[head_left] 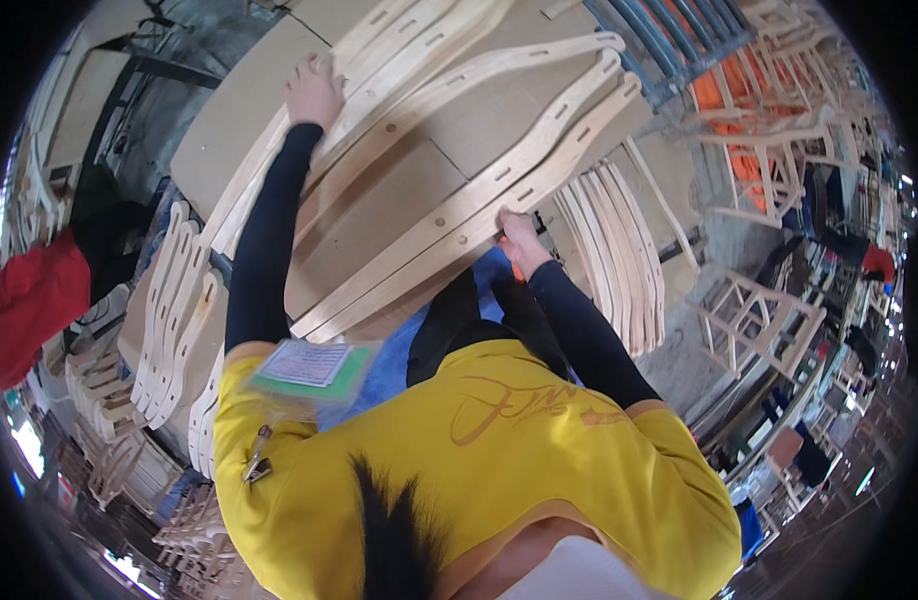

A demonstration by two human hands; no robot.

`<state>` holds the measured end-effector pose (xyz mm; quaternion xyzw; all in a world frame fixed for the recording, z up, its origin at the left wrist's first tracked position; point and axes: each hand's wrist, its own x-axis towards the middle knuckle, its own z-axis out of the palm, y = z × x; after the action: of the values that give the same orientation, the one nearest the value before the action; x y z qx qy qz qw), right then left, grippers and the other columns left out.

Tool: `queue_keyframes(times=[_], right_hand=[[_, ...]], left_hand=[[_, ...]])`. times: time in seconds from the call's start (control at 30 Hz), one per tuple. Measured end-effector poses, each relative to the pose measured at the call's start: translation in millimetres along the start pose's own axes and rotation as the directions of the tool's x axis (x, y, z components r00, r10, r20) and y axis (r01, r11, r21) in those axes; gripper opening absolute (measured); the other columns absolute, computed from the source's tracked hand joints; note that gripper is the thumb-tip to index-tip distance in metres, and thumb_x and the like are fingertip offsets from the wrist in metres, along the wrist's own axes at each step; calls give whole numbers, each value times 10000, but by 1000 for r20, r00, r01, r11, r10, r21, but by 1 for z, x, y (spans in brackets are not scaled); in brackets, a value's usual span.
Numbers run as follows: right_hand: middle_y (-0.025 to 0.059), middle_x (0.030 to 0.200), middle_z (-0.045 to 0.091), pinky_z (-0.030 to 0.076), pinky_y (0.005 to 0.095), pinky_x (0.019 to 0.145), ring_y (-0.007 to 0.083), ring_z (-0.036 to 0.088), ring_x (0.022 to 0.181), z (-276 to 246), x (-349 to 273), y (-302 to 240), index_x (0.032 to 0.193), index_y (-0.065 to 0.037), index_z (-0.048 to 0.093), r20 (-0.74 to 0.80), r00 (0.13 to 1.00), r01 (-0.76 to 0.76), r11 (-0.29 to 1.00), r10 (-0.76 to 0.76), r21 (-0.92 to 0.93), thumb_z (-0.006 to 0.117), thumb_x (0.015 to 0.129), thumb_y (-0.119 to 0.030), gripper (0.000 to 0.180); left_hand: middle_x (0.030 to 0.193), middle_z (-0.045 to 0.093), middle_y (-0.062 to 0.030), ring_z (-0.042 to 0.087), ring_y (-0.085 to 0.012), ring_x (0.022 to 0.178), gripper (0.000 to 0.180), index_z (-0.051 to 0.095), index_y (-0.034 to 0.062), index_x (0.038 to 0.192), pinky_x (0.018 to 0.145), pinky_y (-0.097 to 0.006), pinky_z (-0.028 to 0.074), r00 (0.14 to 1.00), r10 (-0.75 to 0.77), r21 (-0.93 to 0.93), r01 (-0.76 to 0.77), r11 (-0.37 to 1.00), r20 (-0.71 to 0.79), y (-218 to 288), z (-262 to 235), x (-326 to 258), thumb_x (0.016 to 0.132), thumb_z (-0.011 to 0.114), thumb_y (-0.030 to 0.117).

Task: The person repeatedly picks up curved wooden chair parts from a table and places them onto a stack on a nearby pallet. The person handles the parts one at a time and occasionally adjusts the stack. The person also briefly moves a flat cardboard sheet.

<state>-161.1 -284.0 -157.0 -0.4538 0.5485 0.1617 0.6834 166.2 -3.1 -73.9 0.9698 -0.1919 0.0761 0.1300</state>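
Your left hand [315, 93] lies at the far slats [371, 92], fingers loosely spread and slightly bent; you cannot tell from here whether it grips one. Your right hand [522, 243] is at the near edge of the near slats [457, 238], fingers curled; an orange piece [517, 271] shows beside its palm, but whether you hold it, or the wood, cannot be told. The near slats lie side by side across the brown board [214, 135], slotted toward their upper-right ends, and a curved slat [449, 82] lies between them and the far ones. Across your yellow shirt [379, 470] runs looping orange lettering; the green-edged badge [304, 364] at your left sleeve carries rows of print too small to read.
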Motion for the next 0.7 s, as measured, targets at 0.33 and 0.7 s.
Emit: queue_keyframes(times=[0.33,0.7], right_hand=[[65,1045,584,491,502,831,222,569,952,11,-24,-8,1163,-87,518,-1,999,31,990,-32,135,599,963,-250,271],[80,1220,640,468,424,1004,265,603,1137,19,-82,-71,1237,-82,577,420,887,-140,753,-194,643,655,925,-307,393]], left_hand=[[1332,422,-224,413,-384,1242,1121,263,-30,1421,1023,-503,355,954,32,-213,34,977,299,205,22,-250,549,811,413],[1117,472,-226,468,-400,1087,858,398,-30,1245,960,-461,390,946,86,-412,53,909,312,189,-70,-212,547,777,294]])
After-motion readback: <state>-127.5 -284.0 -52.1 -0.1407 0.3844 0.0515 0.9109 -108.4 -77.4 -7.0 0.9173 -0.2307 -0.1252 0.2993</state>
